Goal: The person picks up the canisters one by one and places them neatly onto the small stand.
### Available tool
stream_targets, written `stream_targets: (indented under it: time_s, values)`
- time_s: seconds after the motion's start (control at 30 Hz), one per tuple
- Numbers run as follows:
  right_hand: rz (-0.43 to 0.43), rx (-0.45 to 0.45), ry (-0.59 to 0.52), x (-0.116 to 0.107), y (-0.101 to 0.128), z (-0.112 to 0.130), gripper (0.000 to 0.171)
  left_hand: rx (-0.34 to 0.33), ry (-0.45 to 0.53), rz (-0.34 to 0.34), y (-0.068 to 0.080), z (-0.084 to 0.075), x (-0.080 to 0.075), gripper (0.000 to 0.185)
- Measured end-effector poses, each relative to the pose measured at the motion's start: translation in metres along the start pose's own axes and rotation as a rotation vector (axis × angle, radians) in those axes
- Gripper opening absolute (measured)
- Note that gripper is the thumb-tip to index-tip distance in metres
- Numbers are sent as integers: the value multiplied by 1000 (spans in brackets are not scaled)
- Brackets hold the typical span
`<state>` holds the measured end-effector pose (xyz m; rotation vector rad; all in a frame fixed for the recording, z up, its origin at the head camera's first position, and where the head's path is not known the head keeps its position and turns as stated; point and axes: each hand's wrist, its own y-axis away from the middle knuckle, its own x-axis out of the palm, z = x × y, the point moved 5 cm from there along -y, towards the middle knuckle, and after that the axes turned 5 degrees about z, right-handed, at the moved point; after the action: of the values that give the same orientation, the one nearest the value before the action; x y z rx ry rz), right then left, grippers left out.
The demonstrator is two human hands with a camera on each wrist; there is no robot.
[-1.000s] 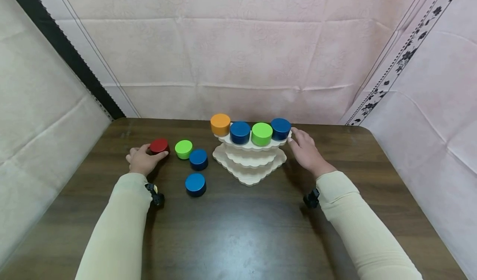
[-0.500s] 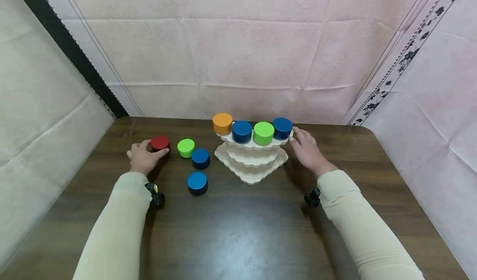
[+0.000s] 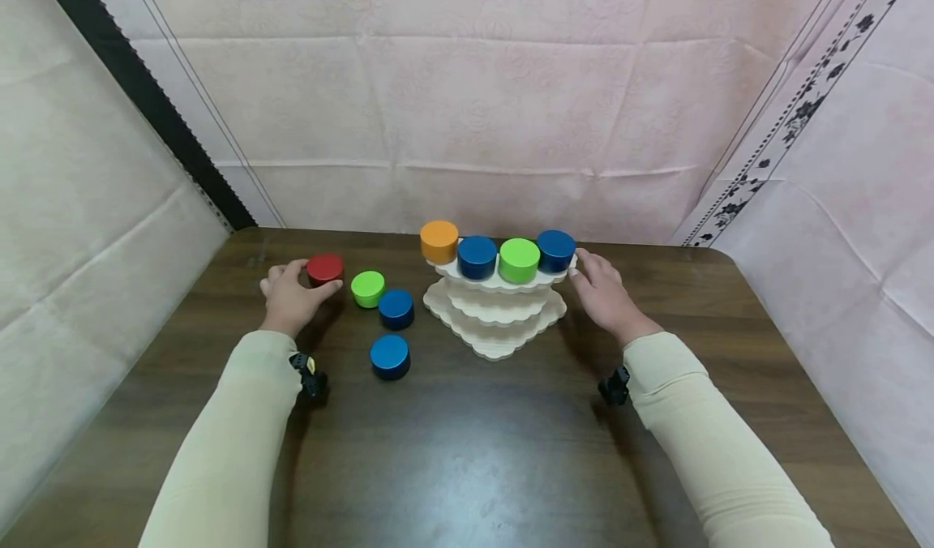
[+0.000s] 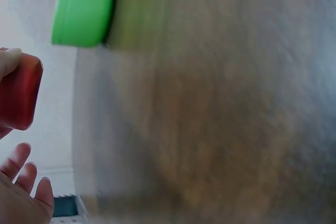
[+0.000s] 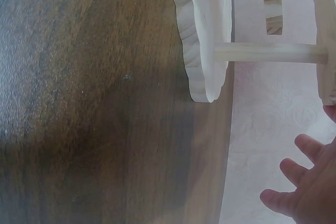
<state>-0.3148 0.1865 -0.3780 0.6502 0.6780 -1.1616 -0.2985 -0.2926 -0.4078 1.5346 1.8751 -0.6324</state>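
**Red disc lifted at the left, tiered stand steadied at the right**

A dark wooden worktop (image 3: 467, 451) carries everything, with pink cloth behind it. Near its far middle stands a pale tiered stand (image 3: 496, 321), scallop-edged, bearing on its top tier an orange disc (image 3: 439, 241), a blue disc (image 3: 477, 256), a green disc (image 3: 519, 259) and another blue disc (image 3: 556, 250). The right hand (image 3: 601, 297) rests with relaxed fingers against the right end of the top tier. The left hand (image 3: 292, 298) pinches a red disc (image 3: 324, 268) between thumb and fingers, left of the stand. Beside it on the worktop lie a loose green disc (image 3: 368, 288) and two loose blue discs (image 3: 396, 308), (image 3: 390, 356).
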Motion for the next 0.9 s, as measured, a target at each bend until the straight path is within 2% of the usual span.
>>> stream_targets:
  time_s: [0.33,0.9]
  values:
    - [-4,7,-9,0,0,-1,63,72,-18,0,2,-25,3,78]
    - [-9,11,1,1,-1,-2,65,194,-100,35,30,-65,18,72]
